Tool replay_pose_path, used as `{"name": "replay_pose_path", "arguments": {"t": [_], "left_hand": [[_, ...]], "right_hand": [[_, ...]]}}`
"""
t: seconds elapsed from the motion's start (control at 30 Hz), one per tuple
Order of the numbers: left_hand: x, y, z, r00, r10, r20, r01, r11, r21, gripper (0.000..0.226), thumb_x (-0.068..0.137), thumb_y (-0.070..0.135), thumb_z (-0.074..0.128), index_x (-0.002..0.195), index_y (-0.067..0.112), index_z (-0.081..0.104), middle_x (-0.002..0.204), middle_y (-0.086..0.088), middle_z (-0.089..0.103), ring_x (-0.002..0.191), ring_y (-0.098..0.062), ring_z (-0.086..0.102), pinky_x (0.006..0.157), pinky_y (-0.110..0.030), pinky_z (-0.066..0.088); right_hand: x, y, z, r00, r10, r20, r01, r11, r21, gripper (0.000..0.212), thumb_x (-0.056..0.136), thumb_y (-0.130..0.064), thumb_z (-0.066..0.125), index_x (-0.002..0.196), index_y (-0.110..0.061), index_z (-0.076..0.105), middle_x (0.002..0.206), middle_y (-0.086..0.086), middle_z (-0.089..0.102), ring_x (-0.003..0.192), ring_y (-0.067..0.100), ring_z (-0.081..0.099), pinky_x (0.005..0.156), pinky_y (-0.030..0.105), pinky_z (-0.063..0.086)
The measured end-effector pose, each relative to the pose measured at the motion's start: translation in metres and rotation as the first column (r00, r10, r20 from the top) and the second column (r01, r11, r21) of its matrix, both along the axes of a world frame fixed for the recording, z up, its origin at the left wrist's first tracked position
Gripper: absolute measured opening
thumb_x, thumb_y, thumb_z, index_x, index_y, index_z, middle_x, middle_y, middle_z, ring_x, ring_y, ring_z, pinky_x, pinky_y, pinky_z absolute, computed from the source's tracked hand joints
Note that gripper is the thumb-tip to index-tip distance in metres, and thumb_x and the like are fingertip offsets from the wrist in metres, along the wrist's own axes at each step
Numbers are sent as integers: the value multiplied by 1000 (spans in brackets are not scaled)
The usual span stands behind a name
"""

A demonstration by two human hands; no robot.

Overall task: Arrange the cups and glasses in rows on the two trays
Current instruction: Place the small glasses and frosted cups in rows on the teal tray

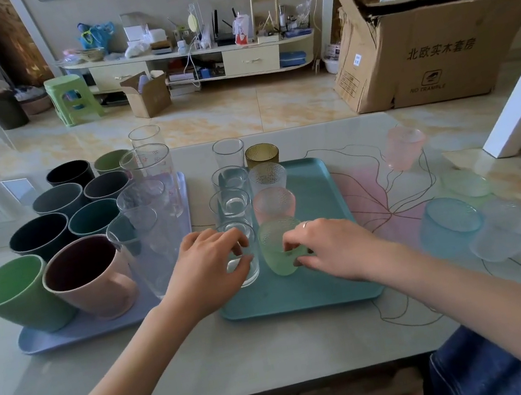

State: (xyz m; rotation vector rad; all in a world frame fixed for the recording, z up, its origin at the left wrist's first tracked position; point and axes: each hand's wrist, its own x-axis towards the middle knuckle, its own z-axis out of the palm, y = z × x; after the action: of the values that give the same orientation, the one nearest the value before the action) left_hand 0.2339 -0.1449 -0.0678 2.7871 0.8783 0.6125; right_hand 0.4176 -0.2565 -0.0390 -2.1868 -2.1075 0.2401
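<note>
Left tray (78, 335): full; two rows of opaque cups (49, 231) running front to back, then a third row of tall clear glasses (148, 182) along the right edge.
Teal tray (304, 295): partly filled; two rows only, clear glasses (231, 199) on the left, textured tumblers (267, 177) on the right; right half bare.
Left hand (209, 269): closed around the front clear glass (246, 262), which stands on the teal tray at the near end of its row.
Right hand (327, 248): fingers pinching the green tumbler (277, 250) from its right side; tumbler upright on the teal tray, just beside the front clear glass.
Amber tumbler (262, 155): at the far rim; on or just behind the tray, cannot tell.
Left to place: pink tumbler (405, 145), pale tumbler (465, 183), blue tumbler (450, 226) and clear tumblers (509, 233), all on the desk (245, 356) right of the teal tray.
Progress, as judged: well past halfway; probably one more row to build on the teal tray.
</note>
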Motion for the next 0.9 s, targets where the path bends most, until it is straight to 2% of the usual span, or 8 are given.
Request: {"name": "replay_pose_path", "arguments": {"t": [0.2,0.33,0.4,0.53,0.67,0.73,0.8,0.9], "left_hand": [[20,4,17,995,21,95,-23,999,27,14,87,31,54,90,20,62,80,9,64,82,-19,59,82,-31,34],[44,11,27,991,32,132,-30,999,-18,10,89,21,53,92,17,62,82,6,66,82,-21,58,83,-36,45],[65,13,36,990,5,142,1,999,-38,12,89,18,50,94,17,61,83,6,65,83,-21,58,83,-37,46],[126,5,52,984,-78,161,98,988,-123,16,87,14,48,98,17,60,88,5,64,88,-23,59,87,-41,47],[194,-35,52,938,-341,69,347,907,-236,22,88,23,51,109,18,55,108,1,63,104,-21,56,94,-44,44],[224,-63,47,883,-469,19,454,844,-285,31,88,33,54,117,22,51,119,-2,58,109,-23,53,95,-43,43],[251,-86,40,850,-526,-31,485,804,-345,42,87,40,55,125,24,46,127,-5,51,112,-27,50,94,-41,43],[280,-100,30,841,-536,-68,462,779,-424,56,82,34,59,133,23,38,134,-8,43,110,-31,49,89,-39,41]], "right_hand": [[16,-1,14,993,-11,-118,15,999,35,18,89,-37,57,107,-32,57,113,-14,60,82,6,49,70,26,37],[33,-2,32,984,-52,-172,66,995,75,14,90,-35,57,101,-29,61,89,-22,58,77,13,59,73,34,50],[51,-2,43,979,-118,-168,137,985,104,13,90,-32,57,99,-26,64,82,-24,55,78,16,61,74,34,51],[118,-6,56,930,-317,-187,344,929,138,12,89,-24,58,97,-21,66,91,-6,64,79,14,57,74,30,47],[197,-17,56,833,-525,-173,548,824,142,17,88,-18,59,104,-18,63,104,6,66,85,20,58,72,30,44],[228,-24,53,763,-629,-147,639,769,31,29,88,-23,60,116,-17,57,114,10,60,89,24,56,71,30,44],[244,-33,52,691,-713,-119,693,700,-172,40,89,-32,59,126,-24,48,118,10,55,94,28,58,71,33,51],[253,-43,38,695,-706,-139,644,696,-318,41,91,-32,56,130,-29,44,119,5,53,90,23,56,72,32,48]]}}
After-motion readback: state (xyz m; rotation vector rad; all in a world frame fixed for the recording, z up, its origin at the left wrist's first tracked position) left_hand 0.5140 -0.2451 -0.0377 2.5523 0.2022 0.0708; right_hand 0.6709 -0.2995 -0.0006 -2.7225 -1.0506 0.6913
